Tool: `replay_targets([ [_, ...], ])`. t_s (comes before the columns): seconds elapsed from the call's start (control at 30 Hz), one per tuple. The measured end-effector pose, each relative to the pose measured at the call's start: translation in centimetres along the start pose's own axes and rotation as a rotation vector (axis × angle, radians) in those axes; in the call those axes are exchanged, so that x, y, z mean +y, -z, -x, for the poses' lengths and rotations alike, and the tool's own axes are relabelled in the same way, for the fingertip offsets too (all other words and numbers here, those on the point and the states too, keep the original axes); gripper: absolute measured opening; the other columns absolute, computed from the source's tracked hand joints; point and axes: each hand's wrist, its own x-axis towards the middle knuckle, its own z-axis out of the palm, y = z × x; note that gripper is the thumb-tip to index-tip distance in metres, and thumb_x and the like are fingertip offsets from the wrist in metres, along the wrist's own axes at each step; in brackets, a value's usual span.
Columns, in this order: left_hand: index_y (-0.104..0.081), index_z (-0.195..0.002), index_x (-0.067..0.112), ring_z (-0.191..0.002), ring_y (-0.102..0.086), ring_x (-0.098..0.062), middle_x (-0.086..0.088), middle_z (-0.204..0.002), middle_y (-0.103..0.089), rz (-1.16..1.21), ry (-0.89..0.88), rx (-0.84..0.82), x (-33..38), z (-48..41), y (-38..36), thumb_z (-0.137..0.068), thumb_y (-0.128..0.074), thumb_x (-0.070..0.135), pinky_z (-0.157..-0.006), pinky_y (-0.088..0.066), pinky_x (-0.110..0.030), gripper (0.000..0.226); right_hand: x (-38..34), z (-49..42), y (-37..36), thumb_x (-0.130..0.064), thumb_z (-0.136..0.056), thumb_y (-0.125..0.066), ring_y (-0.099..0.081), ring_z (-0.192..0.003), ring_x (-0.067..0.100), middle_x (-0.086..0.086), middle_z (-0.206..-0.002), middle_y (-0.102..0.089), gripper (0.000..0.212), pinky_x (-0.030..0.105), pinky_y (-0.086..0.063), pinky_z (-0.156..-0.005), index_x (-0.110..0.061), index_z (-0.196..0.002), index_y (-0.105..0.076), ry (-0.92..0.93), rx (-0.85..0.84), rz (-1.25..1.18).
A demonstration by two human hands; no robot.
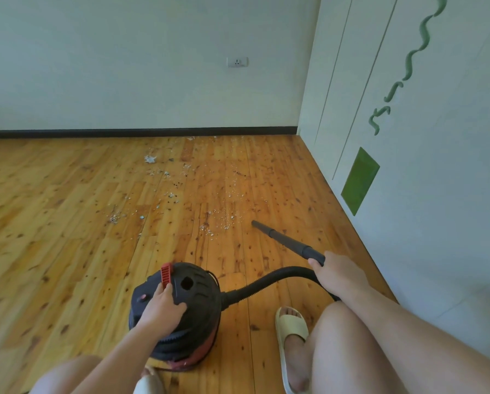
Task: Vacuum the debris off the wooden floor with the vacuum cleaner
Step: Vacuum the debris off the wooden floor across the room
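The person crouches low, probably so that the nozzle can reach the floor at a flat angle. The right hand [337, 273] has its grip clamped around the thick end of the nozzle tube [280, 238], and the tube points forward and left, its mouth just beside the nearest crumbs. I judge this is to begin the sweep from the near edge of the mess.

The left hand [161, 307] lies on the top of the vacuum cleaner [198, 305], fingertips at the foot of the red handle [166, 274]. Its grip is apart, clamped on nothing. It seems to steady the body or to reach for a switch; which one, I cannot tell. The hose [266, 281] makes a loose arc from the body to the tube, which leaves the tube free to move.

The debris [170, 194] is on the wooden floor [53, 223], spread from near the nozzle up to the dark skirting, so the task looks hardly begun.

Counted: one vacuum cleaner, one hose, one tube, one red handle, one wall socket [237, 62], two hands. The bits of debris are too many and too small to count.
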Motion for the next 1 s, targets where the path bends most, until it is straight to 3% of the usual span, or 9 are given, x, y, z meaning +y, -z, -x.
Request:
replay_targets([
  [0.07,-0.029,-0.157,0.009,-0.117,-0.062,-0.025,-0.006,-0.166,-0.021,-0.012,-0.010,-0.013,0.0,0.5,-0.1,-0.098,-0.058,0.029,-0.090,-0.056,-0.034,0.069,-0.3,0.4,-0.1,-0.058,-0.106,-0.036,-0.062,-0.094,0.017,-0.002,-0.109,-0.064,0.051,0.027,-0.047,-0.068,-0.019,-0.133,-0.055,0.040,0.003,0.025],
  [0.13,-0.022,-0.161,0.012,-0.116,-0.063,-0.017,-0.001,-0.171,-0.004,-0.028,-0.018,-0.022,0.2,1.4,-0.1,-0.099,-0.057,0.029,-0.090,-0.055,-0.029,0.073,-0.6,0.9,-0.1,-0.058,-0.106,-0.036,-0.063,-0.099,0.017,0.000,-0.118,-0.066,0.053,0.026,-0.047,-0.070,-0.019,-0.138,-0.053,0.093,0.014,0.056],
  [0.2,-0.020,-0.162,0.014,-0.141,-0.046,-0.022,-0.002,-0.171,0.000,-0.062,-0.035,-0.036,0.3,2.0,-0.2,-0.100,-0.056,0.032,-0.111,-0.045,-0.034,0.074,-0.9,1.4,-0.1,-0.058,-0.106,-0.037,-0.065,-0.105,0.018,0.001,-0.124,-0.066,0.054,0.025,-0.046,-0.071,-0.018,-0.139,-0.052,0.138,0.023,0.077],
  [0.27,-0.019,-0.162,0.014,-0.154,-0.024,-0.024,-0.004,-0.171,-0.002,-0.099,-0.032,-0.053,0.3,2.5,-0.2,-0.100,-0.055,0.032,-0.122,-0.031,-0.039,0.074,-0.9,1.7,-0.1,-0.059,-0.106,-0.037,-0.066,-0.110,0.019,0.001,-0.127,-0.066,0.055,0.024,-0.046,-0.072,-0.019,-0.141,-0.051,0.168,0.028,0.098],
  [0.5,-0.022,-0.161,0.015,-0.146,-0.039,-0.021,-0.003,-0.170,-0.011,-0.134,-0.052,-0.077,0.9,4.1,0.4,-0.103,-0.052,0.030,-0.113,-0.040,-0.029,0.067,-1.1,2.7,0.0,-0.060,-0.105,-0.037,-0.067,-0.108,0.017,-0.002,-0.125,-0.066,0.055,0.023,-0.047,-0.071,-0.021,-0.141,-0.050,0.244,0.063,0.139],
  [0.67,-0.028,-0.159,0.015,-0.128,-0.054,-0.017,-0.001,-0.170,-0.012,-0.165,-0.058,-0.082,1.0,4.9,0.6,-0.103,-0.050,0.029,-0.091,-0.046,-0.022,0.061,-1.7,3.3,0.1,-0.060,-0.105,-0.038,-0.068,-0.107,0.016,-0.003,-0.126,-0.067,0.058,0.021,-0.046,-0.070,-0.021,-0.147,-0.047,0.305,0.070,0.165],
  [0.83,-0.022,-0.162,0.016,-0.139,-0.047,-0.020,-0.001,-0.170,-0.013,-0.167,-0.047,-0.082,0.7,5.0,1.0,-0.103,-0.050,0.030,-0.106,-0.045,-0.028,0.067,-2.2,3.5,0.0,-0.061,-0.105,-0.039,-0.068,-0.096,0.014,-0.004,-0.115,-0.068,0.054,0.020,-0.044,-0.063,-0.021,-0.140,-0.051,0.349,0.065,0.168],
  [1.0,-0.023,-0.161,0.017,-0.134,-0.050,-0.020,-0.001,-0.170,-0.015,-0.175,-0.055,-0.080,1.1,5.1,1.2,-0.103,-0.050,0.030,-0.100,-0.046,-0.026,0.065,-3.5,3.8,-0.2,-0.062,-0.104,-0.040,-0.061,-0.078,0.011,-0.008,-0.093,-0.060,0.046,0.018,-0.036,-0.052,-0.022,-0.123,-0.056,0.365,0.092,0.217],
])
